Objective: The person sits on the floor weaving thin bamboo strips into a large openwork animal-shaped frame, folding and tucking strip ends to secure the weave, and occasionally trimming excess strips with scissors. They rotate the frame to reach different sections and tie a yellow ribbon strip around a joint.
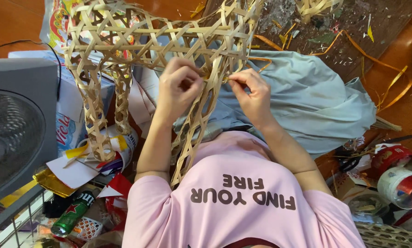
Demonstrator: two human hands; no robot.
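Pale straw-coloured woven frame (169, 41) with an open lattice of triangles and hexagons. Pink shirt (242, 202) bearing dark brown lettering. Light grey-blue cloth (307, 101), plain. Reddish-brown wooden floor (394, 59) strewn with orange strips (376, 59). Grey fan (17, 128). Green can (73, 213) with a red star. Red-and-white tape rolls (401, 183). Gold foil (52, 183).

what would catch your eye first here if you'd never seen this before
The big open-weave bamboo frame fills the upper middle, with leg-like woven tubes hanging down at the left. Both hands meet on it at the centre: the left hand and the right hand pinch strips at one joint. Behind lies a grey cloth, and a fan sits at the left edge.
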